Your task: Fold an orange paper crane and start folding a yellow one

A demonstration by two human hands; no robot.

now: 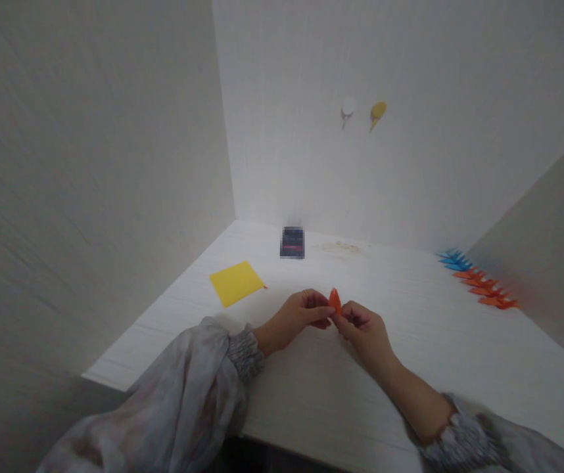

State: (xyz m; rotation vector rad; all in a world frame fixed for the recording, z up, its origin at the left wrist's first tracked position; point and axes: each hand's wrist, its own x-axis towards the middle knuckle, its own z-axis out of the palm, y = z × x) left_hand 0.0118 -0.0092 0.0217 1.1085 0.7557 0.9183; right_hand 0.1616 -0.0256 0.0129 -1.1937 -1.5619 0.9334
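A small piece of folded orange paper [334,299] stands upright between my two hands, above the middle of the white table. My left hand [310,310] pinches it from the left with thumb and fingers. From the right, my right hand [363,326] grips its lower end, the thumb and index finger closed on it. The fingertips of both hands nearly meet there and cover the paper's lower part. Left of my left hand lies a stack of yellow paper [236,284], with a bit of orange showing at its right corner.
Along the table's right edge stands a row of folded paper figures, blue ones [454,259] behind and orange ones [484,288] in front. A dark, blurred box-like object [292,243] sits at the back. Two hooks, white [348,107] and yellow [378,110], hang on the back wall.
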